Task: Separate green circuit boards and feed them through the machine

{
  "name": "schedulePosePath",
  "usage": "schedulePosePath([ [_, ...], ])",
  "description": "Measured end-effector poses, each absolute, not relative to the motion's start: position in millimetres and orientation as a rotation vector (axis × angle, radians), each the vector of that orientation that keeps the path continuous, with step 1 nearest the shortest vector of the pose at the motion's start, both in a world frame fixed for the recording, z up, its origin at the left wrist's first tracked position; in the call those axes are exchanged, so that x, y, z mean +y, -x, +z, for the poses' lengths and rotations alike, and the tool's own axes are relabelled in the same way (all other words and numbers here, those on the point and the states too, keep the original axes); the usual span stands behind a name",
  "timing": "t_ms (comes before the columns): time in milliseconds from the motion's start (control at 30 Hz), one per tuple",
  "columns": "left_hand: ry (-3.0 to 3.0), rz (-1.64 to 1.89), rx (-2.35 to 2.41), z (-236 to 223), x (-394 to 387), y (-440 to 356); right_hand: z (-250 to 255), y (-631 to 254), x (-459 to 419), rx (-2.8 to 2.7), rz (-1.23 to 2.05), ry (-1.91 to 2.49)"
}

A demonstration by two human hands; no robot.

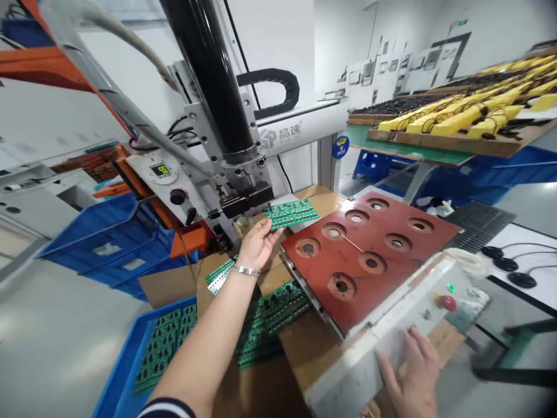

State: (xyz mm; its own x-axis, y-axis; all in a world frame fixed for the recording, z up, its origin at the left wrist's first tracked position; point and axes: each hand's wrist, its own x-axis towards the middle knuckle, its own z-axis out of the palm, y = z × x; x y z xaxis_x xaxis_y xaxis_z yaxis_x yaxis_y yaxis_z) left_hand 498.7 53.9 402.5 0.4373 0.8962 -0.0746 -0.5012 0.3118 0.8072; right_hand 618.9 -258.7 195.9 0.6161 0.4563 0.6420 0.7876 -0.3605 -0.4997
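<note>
My left hand (pixel 257 244), with a metal bracelet at the wrist, is stretched forward and pinches the near edge of a green circuit board panel (pixel 292 212), holding it just under the black machine head (pixel 246 200). My right hand (pixel 413 371) lies flat with fingers spread on the front of the white control box (pixel 391 331), below its red button (pixel 448 302) and green light (pixel 451 287). A red fixture plate (pixel 374 255) with several round holes sits on the machine bed between the two hands.
A blue bin (pixel 126 360) of green boards and more loose boards (pixel 278 307) lie at the lower left on cardboard. Blue crates (pixel 108 244) stand at left. A table with yellow parts (pixel 470 119) is at the back right. Black cabled discs (pixel 507 264) lie at right.
</note>
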Motion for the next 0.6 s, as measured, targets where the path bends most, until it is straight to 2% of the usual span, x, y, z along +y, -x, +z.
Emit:
schedulePosePath([
  [600,-0.834,0.978,0.582,399.6,49.8,-493.2,193.9,-621.5,-258.5,-0.977,-0.507,2.025],
])
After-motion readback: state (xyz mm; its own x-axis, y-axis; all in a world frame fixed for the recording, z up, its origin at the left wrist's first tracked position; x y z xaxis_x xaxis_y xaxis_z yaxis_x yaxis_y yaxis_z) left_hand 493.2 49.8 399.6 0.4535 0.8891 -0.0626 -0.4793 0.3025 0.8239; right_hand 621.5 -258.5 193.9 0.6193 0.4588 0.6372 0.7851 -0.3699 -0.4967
